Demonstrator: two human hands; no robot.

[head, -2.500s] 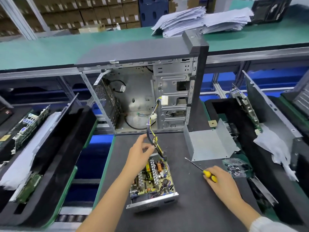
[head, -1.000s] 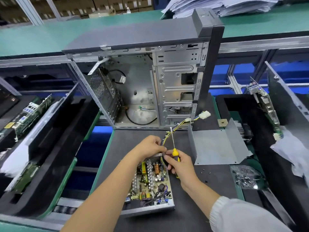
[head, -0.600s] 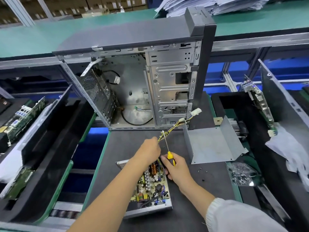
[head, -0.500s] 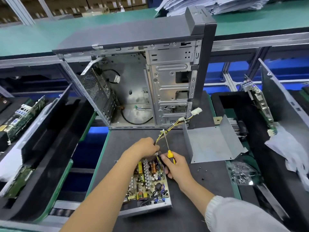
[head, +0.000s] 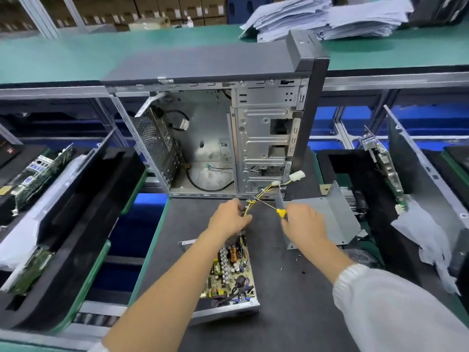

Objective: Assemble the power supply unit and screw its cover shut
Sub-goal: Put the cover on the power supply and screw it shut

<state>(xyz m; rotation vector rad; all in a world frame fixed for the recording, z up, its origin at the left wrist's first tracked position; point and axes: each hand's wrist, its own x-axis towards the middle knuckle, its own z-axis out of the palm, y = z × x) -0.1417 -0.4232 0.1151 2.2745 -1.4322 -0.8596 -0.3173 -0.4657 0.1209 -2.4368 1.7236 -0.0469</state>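
Note:
The open power supply unit (head: 232, 278) lies on the dark mat with its circuit board bare. Its yellow and black cable bundle (head: 264, 193) runs up and right to a white connector (head: 297, 177). My left hand (head: 229, 218) grips the cables just above the unit's far end. My right hand (head: 302, 223) holds a yellow-handled screwdriver (head: 275, 210) whose shaft points left toward the cables. The grey metal cover (head: 322, 214) lies to the right, partly behind my right hand.
An open computer case (head: 215, 133) stands behind the mat. Small loose screws (head: 299, 262) lie right of the unit, near a clear bag (head: 363, 257). Black foam trays with circuit boards (head: 38, 174) flank both sides. Paper stacks (head: 330, 16) sit on the green bench.
My right hand with the screwdriver has moved right, away from the unit, to in front of the cover. My left hand has lifted slightly along the cables.

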